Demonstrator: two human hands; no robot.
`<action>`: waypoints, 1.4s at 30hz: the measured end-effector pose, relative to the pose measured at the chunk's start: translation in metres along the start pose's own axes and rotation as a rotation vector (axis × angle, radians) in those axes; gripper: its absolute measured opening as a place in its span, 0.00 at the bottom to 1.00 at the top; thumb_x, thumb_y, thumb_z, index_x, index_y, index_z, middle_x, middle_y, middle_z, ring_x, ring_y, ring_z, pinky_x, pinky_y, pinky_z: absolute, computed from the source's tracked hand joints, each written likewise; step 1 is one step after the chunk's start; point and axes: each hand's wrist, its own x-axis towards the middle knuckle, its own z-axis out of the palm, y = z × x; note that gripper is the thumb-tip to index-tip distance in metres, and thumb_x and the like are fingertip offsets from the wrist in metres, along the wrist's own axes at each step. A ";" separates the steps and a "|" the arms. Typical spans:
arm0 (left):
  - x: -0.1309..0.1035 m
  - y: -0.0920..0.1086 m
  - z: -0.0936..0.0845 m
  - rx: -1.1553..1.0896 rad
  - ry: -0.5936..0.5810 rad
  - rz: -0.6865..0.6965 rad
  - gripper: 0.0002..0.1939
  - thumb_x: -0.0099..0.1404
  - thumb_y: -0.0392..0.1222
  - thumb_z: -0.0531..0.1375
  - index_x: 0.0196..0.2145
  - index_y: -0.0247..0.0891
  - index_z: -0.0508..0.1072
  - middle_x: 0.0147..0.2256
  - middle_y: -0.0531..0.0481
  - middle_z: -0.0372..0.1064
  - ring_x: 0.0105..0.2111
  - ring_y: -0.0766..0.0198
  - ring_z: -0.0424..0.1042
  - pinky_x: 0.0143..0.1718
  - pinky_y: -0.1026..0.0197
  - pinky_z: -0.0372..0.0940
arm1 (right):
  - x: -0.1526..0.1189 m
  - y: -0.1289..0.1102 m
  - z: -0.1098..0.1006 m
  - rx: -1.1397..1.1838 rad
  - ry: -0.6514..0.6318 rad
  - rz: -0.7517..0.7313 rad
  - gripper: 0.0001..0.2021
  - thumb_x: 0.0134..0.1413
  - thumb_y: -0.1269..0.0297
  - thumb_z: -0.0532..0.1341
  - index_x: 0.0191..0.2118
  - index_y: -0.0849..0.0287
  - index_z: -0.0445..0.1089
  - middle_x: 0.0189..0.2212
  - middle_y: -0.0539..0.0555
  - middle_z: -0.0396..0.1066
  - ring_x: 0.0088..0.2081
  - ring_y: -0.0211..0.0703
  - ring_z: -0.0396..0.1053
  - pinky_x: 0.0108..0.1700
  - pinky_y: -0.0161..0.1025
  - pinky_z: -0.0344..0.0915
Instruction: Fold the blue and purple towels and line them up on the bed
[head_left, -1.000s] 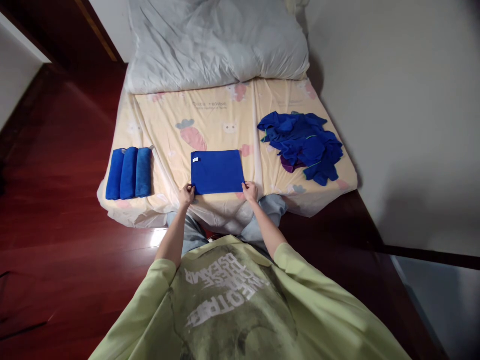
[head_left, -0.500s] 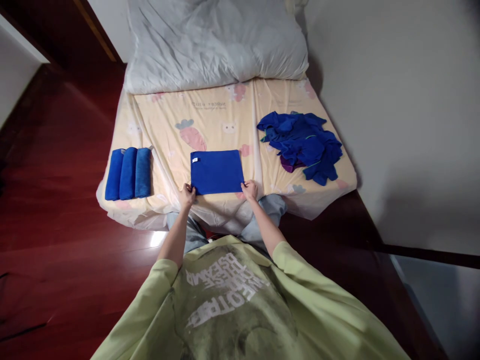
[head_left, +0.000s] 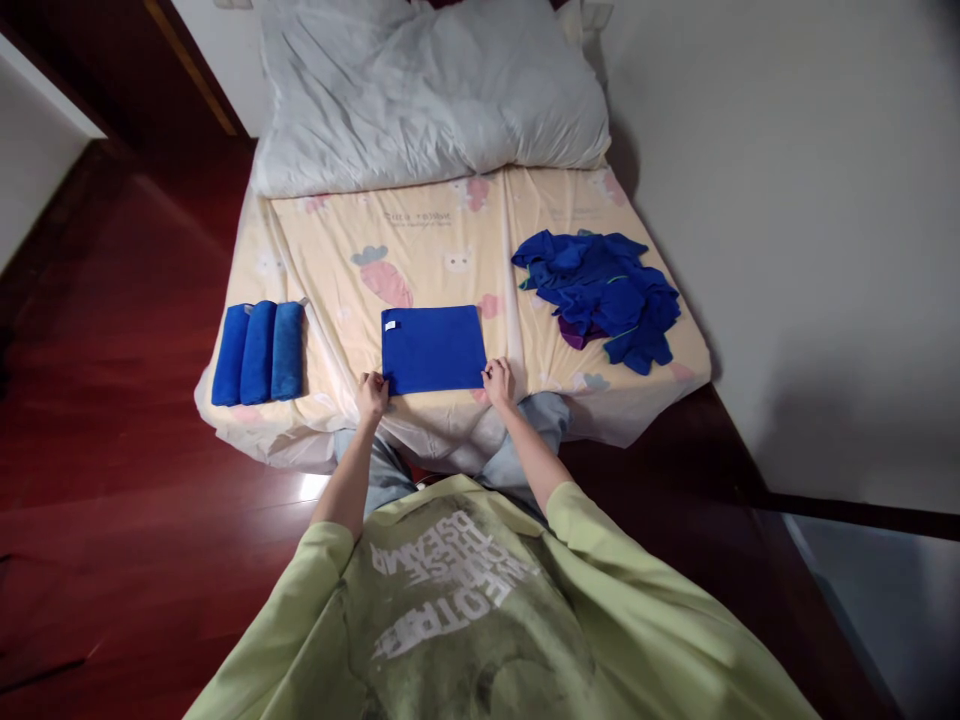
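Note:
A blue cloth (head_left: pixel 433 348) lies flat as a rectangle near the front edge of the bed, a small white tag at its upper left. My left hand (head_left: pixel 373 394) pinches its near left corner. At the near right corner, the fingers of my right hand (head_left: pixel 498 381) are closed on the same cloth. Three rolled blue cloths (head_left: pixel 257 353) lie side by side to the left. To the right is a loose heap of blue cloths (head_left: pixel 607 295), with a purple piece showing under its near side.
The bed (head_left: pixel 330 240) has a yellow patterned sheet under a thin translucent cover. A grey-white quilt (head_left: pixel 435 100) lies across its far part. A wall (head_left: pixel 810 250) rises on the right. Dark red floor (head_left: pixel 112 430) shows at the left.
The view has tilted slightly upward, so the bed and cloths appear a little lower. Both hands remain at the near corners of the flat cloth.

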 end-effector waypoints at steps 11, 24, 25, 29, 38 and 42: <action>-0.009 -0.015 0.005 -0.079 -0.185 0.367 0.21 0.66 0.30 0.51 0.51 0.38 0.77 0.60 0.42 0.70 0.62 0.55 0.68 0.67 0.50 0.61 | -0.010 0.028 0.004 0.003 -0.213 -0.352 0.24 0.57 0.78 0.54 0.53 0.56 0.79 0.53 0.58 0.75 0.57 0.52 0.68 0.65 0.49 0.64; -0.010 -0.012 0.009 0.174 -0.190 0.398 0.32 0.60 0.29 0.56 0.62 0.37 0.72 0.65 0.42 0.66 0.66 0.51 0.63 0.68 0.48 0.59 | -0.019 0.035 -0.003 -0.043 -0.224 -0.429 0.30 0.53 0.76 0.58 0.63 0.64 0.71 0.65 0.62 0.68 0.65 0.55 0.65 0.71 0.53 0.61; -0.010 -0.009 0.009 0.195 -0.189 0.393 0.31 0.60 0.27 0.55 0.61 0.37 0.73 0.64 0.42 0.67 0.66 0.51 0.64 0.68 0.48 0.59 | -0.016 0.035 -0.004 -0.050 -0.231 -0.430 0.30 0.53 0.77 0.58 0.63 0.64 0.71 0.64 0.62 0.69 0.65 0.55 0.66 0.70 0.52 0.62; -0.009 -0.001 0.002 0.259 -0.214 0.383 0.31 0.62 0.25 0.55 0.61 0.36 0.74 0.63 0.41 0.68 0.64 0.51 0.66 0.65 0.49 0.62 | -0.009 0.029 -0.002 -0.068 -0.223 -0.404 0.28 0.55 0.79 0.55 0.62 0.65 0.73 0.60 0.62 0.73 0.62 0.53 0.68 0.69 0.51 0.63; -0.007 0.013 -0.022 0.321 -0.267 0.368 0.29 0.64 0.25 0.54 0.60 0.40 0.75 0.61 0.40 0.71 0.60 0.50 0.72 0.60 0.50 0.66 | -0.002 0.017 -0.005 -0.062 -0.221 -0.362 0.27 0.53 0.83 0.55 0.56 0.62 0.78 0.55 0.62 0.77 0.57 0.53 0.71 0.65 0.48 0.67; -0.016 0.004 -0.029 0.354 -0.305 0.407 0.29 0.64 0.26 0.55 0.61 0.40 0.74 0.60 0.40 0.72 0.57 0.49 0.73 0.59 0.50 0.66 | -0.010 0.028 -0.013 -0.033 -0.252 -0.433 0.28 0.53 0.84 0.55 0.56 0.61 0.78 0.54 0.61 0.78 0.57 0.52 0.71 0.64 0.50 0.69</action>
